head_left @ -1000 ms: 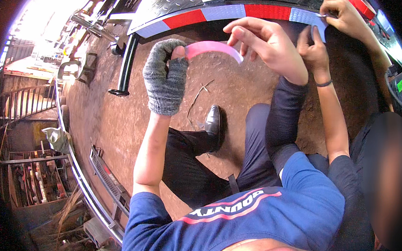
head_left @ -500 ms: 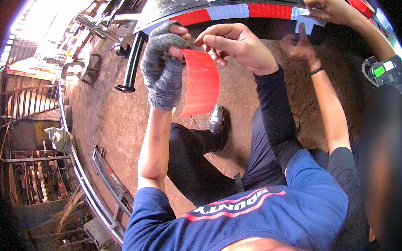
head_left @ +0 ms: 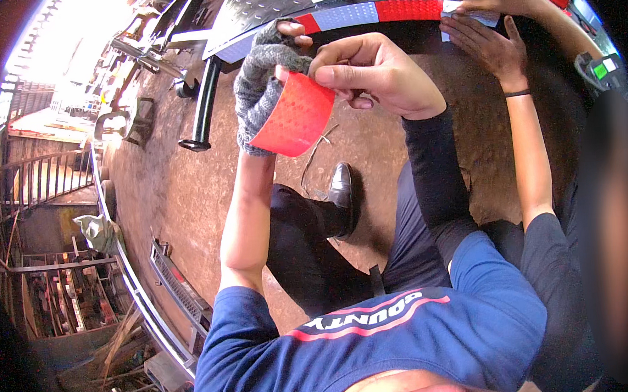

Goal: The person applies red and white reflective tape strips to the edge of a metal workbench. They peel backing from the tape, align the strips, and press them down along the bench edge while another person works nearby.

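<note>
Your left hand (head_left: 262,81), in a gray glove (head_left: 251,103), grips the top of a curled red strip (head_left: 297,117); your right hand (head_left: 382,75) pinches its upper right corner, thumb against forefinger. The strip is raised over the brown floor (head_left: 186,195). Half a second ago it hung lower beside the glove; now it slants left across the cuff. Your right wrist bends inward. Beyond, a co-worker's hand (head_left: 489,48) now spreads flat by the red-and-white band (head_left: 407,10).

Wears blue tee (head_left: 407,351), gry knit L glove (head_left: 255,92), blk R sleeve (head_left: 438,168).
</note>
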The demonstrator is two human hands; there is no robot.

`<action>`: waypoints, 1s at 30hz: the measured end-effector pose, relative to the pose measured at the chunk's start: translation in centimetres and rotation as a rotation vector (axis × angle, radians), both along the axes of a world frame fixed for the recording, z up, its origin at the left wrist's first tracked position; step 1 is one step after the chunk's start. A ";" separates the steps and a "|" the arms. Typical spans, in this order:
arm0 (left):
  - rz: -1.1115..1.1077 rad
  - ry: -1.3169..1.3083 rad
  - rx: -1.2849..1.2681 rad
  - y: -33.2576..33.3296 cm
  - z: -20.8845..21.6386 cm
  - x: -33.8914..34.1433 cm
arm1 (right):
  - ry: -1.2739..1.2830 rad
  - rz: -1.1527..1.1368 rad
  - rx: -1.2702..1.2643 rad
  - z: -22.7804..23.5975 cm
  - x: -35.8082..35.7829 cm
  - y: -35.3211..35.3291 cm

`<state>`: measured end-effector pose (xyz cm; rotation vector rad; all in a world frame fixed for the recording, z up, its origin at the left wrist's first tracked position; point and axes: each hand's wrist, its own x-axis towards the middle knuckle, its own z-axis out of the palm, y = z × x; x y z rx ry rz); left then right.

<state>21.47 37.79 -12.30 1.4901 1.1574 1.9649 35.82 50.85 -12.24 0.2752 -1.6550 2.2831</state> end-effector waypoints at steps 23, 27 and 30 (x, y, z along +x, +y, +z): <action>-0.534 -0.421 0.232 1.0 -0.9 -2.1 | 0.176 -0.310 0.225 0.9 2.4 0.2; -0.274 -0.412 0.009 0.6 -0.3 -3.1 | 0.158 -0.307 -0.130 -0.6 2.0 2.0; -0.098 -0.286 -0.211 1.7 -0.5 -1.7 | 0.214 -0.252 -0.254 -1.8 1.6 3.9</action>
